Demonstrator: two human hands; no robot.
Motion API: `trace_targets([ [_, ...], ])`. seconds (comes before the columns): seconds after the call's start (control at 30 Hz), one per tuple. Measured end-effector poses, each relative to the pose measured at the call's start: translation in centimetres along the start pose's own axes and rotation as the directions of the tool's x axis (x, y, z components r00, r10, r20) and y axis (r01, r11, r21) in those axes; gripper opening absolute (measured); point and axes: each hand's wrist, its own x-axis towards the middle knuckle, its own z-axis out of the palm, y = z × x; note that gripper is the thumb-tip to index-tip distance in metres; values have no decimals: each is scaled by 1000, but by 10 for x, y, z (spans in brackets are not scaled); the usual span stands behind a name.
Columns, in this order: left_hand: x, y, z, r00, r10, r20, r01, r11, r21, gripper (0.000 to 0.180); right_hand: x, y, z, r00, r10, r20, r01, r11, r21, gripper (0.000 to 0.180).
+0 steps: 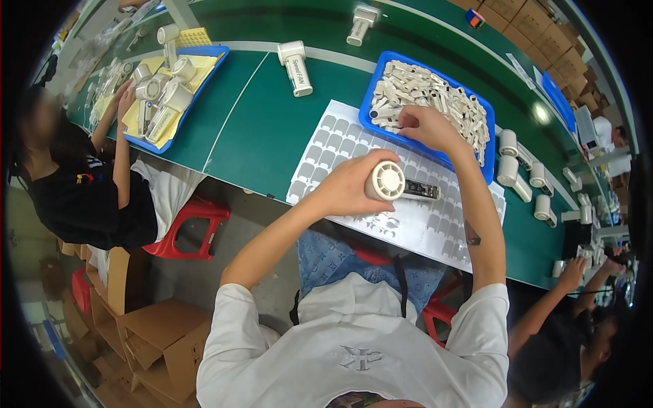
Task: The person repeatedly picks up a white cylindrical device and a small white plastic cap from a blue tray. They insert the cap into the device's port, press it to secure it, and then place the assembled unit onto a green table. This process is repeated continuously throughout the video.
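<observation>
My left hand point(349, 182) is wrapped round the round head of a white handheld fan point(388, 181). The fan lies over a sheet of grey stickers point(408, 234), its handle pointing right with dark inner parts exposed. At the near left edge of a blue tray point(491, 146), my right hand point(428, 128) reaches in with its fingers curled together. Small off-white plastic parts point(435, 88) fill the tray in a heap. Whether a part sits between my right fingertips is too small to tell.
Another white fan point(296, 69) lies on the green bench point(252, 129), and one more point(362, 26) sits at the back. Several fans point(513, 166) stand right of the tray. At left, a co-worker point(81, 170) handles fans beside a yellow-lined blue tray point(216, 58); another person point(564, 333) works at right.
</observation>
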Motion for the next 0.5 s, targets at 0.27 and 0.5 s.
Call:
trace_targets([
  [0.27,-6,-10,-7,997,51,-65,-36,976,213,79,-18,-2,-12,997,36,-75,-37,999,-5,21],
  [0.5,-4,33,-20,979,74,-190,-56,993,100,69,-96,-29,-2,994,-97,-55,79,268,960,34],
])
